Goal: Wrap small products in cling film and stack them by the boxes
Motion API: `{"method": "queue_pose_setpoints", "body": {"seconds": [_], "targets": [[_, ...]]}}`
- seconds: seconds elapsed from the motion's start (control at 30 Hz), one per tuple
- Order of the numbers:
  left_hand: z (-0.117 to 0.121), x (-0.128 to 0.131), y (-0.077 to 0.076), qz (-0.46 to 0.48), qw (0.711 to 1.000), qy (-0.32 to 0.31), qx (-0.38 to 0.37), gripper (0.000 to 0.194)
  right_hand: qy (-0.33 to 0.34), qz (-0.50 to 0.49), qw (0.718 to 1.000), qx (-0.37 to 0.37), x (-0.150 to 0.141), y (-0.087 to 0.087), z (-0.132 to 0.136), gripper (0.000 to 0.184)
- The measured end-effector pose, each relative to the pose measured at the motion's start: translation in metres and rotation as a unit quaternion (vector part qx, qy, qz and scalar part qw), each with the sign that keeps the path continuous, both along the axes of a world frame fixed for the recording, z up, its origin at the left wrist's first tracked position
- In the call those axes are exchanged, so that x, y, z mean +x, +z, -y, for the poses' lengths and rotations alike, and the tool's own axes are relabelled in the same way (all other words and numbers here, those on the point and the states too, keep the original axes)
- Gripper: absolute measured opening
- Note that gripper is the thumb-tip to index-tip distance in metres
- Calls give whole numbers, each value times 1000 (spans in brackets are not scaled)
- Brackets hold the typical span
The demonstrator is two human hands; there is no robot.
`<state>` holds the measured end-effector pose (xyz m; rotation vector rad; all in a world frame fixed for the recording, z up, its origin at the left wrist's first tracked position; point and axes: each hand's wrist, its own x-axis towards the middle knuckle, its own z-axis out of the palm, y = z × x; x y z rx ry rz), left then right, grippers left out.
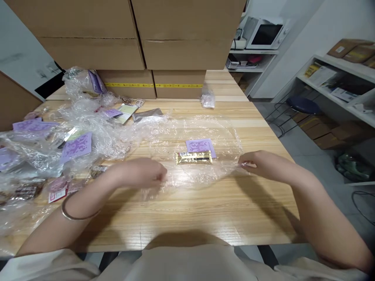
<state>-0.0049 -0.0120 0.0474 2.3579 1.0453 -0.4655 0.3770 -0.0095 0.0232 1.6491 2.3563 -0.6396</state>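
Film (202,175), clear and wrinkled, lies spread over the wooden table (205,218) between the person's hands. The right hand (248,160) has its thumb and fingers pinched together on the film's near right edge. The left hand (149,173) is at the near left part of the film, its fingers curled inward; it is blurred, so whether they are clamped on the film cannot be told. The two hands are well apart, with the film's near edge running between them.

A gold packet (193,157) lies flat on the film, between the hands and slightly farther from the person than they are. It has dark and red print and overlaps the near edge of a purple card (200,145), which lies flat just beyond it. A bracelet (76,217) circles the left forearm.

To the left, a heap of clear wrapping (99,121) covers much of the table, with more purple cards (76,147), a green card (127,112) and small packs (27,190) among it. A grey pouch (148,115) lies at the heap's right side. Cardboard boxes (187,50) stand along the far side, and a small clear bag (208,100) sits near their right end.
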Motion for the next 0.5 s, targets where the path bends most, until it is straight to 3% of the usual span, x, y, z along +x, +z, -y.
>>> {"method": "queue_pose_setpoints", "body": {"seconds": [0.07, 0.13, 0.23, 0.33, 0.43, 0.47, 0.5], "targets": [[-22, -15, 2, 26, 996, 51, -62, 19, 6, -80, 997, -21, 7, 1, -17, 25], [-41, -24, -1, 45, 991, 121, -31, 22, -6, -128, 992, -16, 6, -1, -37, 28], [-62, -26, -14, 13, 964, 235, 123, 27, -51, -111, 991, 61, -9, -11, -69, 27], [-68, -18, -28, -9, 902, 293, 317, 33, -68, -36, 984, 162, -28, -26, -96, 29], [-56, 3, -46, 87, 814, 272, 507, 45, -49, 46, 957, 281, -46, -37, -107, 38], [-49, 13, -53, 137, 801, 227, 537, 49, -42, 61, 944, 323, -51, -38, -107, 41], [-41, 24, -61, 175, 811, 159, 534, 53, -36, 64, 930, 359, -56, -39, -103, 44]]}}
